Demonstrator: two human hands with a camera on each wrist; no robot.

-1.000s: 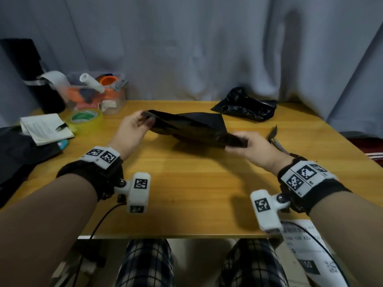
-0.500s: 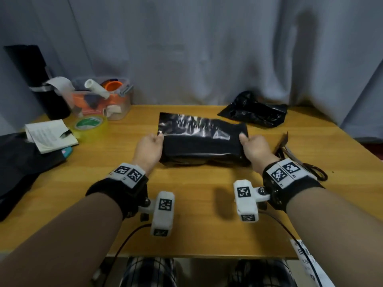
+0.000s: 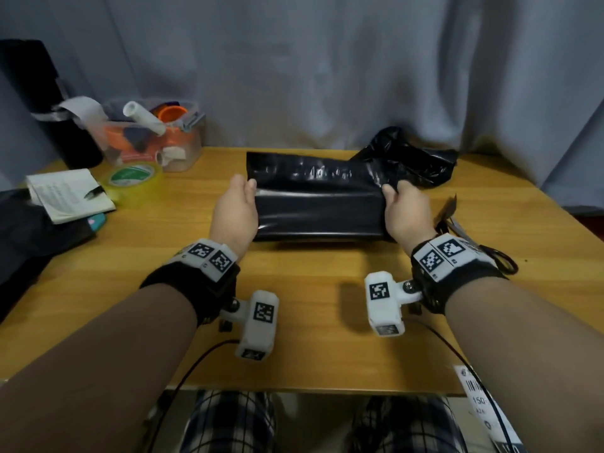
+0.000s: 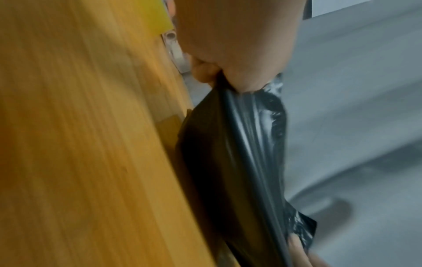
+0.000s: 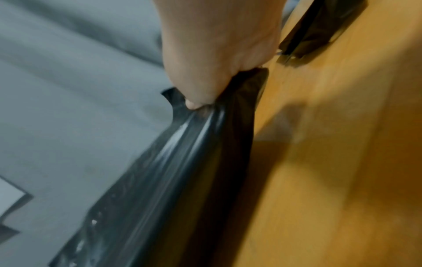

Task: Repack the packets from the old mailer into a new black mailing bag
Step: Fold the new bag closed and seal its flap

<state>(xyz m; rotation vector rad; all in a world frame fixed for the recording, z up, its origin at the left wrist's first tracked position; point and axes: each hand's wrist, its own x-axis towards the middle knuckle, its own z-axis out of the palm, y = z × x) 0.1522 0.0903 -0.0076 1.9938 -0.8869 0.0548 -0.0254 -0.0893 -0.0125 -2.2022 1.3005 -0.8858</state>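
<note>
1. Black mailing bag [image 3: 315, 204]: filled, lying crosswise on the wooden table [image 3: 310, 308] in front of me, its glossy flap at the far edge. A second ago I held it up off the table as a slack, folded sheet; half a second ago it came down flat; now it is stretched taut between my hands.
2. My left hand [image 3: 236, 214]: thumb and curled fingers pinch the bag's left end. The left wrist view shows the film [image 4: 239, 144] bunched into pleats at my grip.
3. My right hand [image 3: 405, 214]: clamped the same way on the right end, the plastic [image 5: 194, 162] gathered under my thumb.
4. Packets: none in view. The bag reads as bulky along its near half, so I judge they sit inside.
5. Old mailer [image 3: 415, 158]: crumpled black heap at the far right of the table, just behind the bag's right corner. I cannot tell if they touch.
6. Meaning of the change: with the bag down and pulled smooth, filling looks finished; I judge that folding and sealing the flap remains.
7. Other stock: yellow tape roll [image 3: 134, 178], clear tub [image 3: 153, 138] of oddments, notepad [image 3: 65, 194] at far left; scissors [image 3: 490, 253] beside my right wrist.
</note>
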